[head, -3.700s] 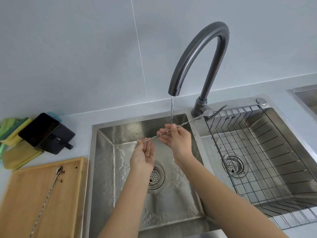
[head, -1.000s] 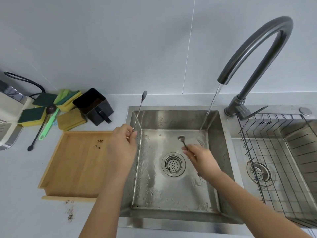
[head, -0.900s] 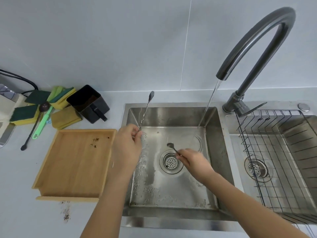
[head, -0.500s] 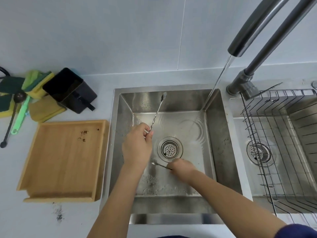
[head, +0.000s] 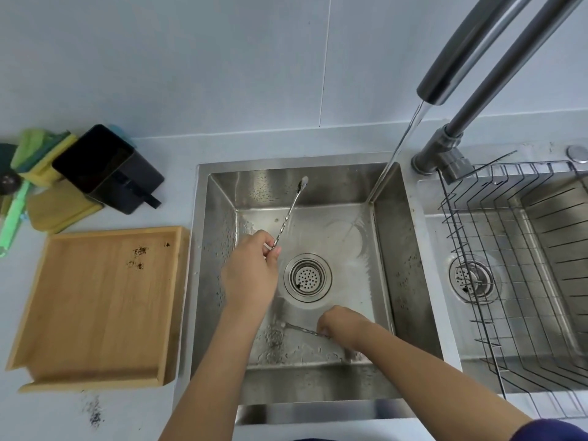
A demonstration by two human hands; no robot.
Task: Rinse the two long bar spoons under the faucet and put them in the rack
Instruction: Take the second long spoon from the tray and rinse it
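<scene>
Both spoons out of the stream, rack (head: 521,281) on the right bare. Left hand (head: 251,275) pinching the dirty spoon (head: 288,214); right hand (head: 345,323) apparently gripping the other spoon (head: 302,329) low in the sink (head: 386,249).

Silver twisted bar spoon (head: 288,214), tan wooden tray (head: 95,307), black holder (head: 108,168)

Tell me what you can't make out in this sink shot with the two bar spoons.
All in the head view:
- Right hand: its fingers curl under the knuckles, so the grip on the lower bar spoon is hidden; that spoon's bowl is blurred.
- Upper bar spoon in the left hand: its lower end is hidden by the hand.
- Faucet: its arch is cut by the top edge.
- Rack: cut by the right edge.
</scene>
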